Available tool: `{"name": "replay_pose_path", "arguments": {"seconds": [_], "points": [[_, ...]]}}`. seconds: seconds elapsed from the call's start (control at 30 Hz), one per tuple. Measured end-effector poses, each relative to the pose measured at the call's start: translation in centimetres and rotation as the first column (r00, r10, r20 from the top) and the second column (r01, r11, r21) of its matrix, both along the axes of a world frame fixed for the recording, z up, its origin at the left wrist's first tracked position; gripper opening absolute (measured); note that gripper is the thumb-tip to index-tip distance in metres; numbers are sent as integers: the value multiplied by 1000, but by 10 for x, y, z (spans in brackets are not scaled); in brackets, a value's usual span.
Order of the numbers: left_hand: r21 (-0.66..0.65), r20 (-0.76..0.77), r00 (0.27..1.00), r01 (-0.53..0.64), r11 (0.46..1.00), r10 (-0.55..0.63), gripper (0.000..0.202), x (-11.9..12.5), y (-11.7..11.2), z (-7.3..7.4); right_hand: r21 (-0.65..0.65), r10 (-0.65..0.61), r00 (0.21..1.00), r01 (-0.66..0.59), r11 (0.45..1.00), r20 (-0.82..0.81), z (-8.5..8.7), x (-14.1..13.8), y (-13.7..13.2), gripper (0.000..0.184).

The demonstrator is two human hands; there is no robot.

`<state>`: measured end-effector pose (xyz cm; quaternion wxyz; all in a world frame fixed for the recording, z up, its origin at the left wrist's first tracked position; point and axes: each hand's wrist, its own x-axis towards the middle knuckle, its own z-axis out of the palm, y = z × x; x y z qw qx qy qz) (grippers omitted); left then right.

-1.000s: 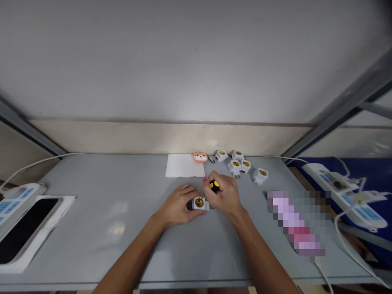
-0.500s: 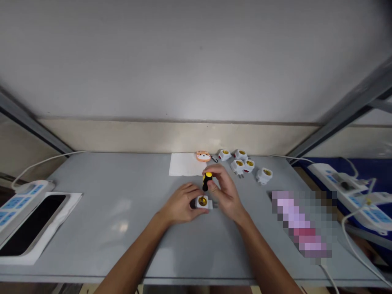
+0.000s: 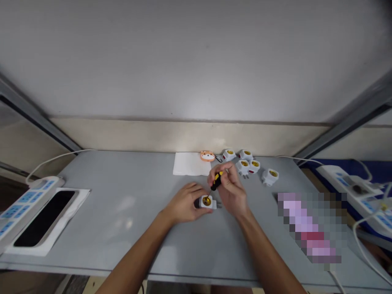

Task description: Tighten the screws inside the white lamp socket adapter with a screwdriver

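My left hand (image 3: 183, 202) is closed around a small white lamp socket (image 3: 207, 201) with a brass centre, holding it down on the grey table (image 3: 122, 212). My right hand (image 3: 232, 188) pinches a short black-and-yellow screwdriver (image 3: 217, 181), tilted, with its tip down inside the socket. Both hands sit near the middle of the table, a little toward its back.
Several more white sockets (image 3: 249, 165) lie behind my right hand. A white paper sheet (image 3: 190, 164) and an orange animal-face charm (image 3: 207, 155) lie at the back. A phone on a white pad (image 3: 43, 218) and a power strip (image 3: 21, 200) sit left; another power strip (image 3: 352, 183) right.
The screwdriver handle has swung from upright to leaning right while its tip stays in the socket. The view has shifted slightly left. My left hand keeps hold of the socket.
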<state>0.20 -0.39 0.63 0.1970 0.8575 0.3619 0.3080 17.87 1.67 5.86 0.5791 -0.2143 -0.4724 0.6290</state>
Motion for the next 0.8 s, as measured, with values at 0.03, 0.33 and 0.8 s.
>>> {"name": "replay_pose_path", "arguments": {"seconds": [0.03,0.33,0.8], "points": [[-12,-20,1000,2,1000,-3,31,0,0,2,8,0,1000,0,1000,18,1,4,3,26],[-55,14,1000,-4,998,4,34,0,-1,4,7,68,998,-68,998,-4,3,5,-1,30],[-32,-11,1000,-14,999,13,30,1,1,1,61,87,986,-97,993,140,5,15,3,31]]}}
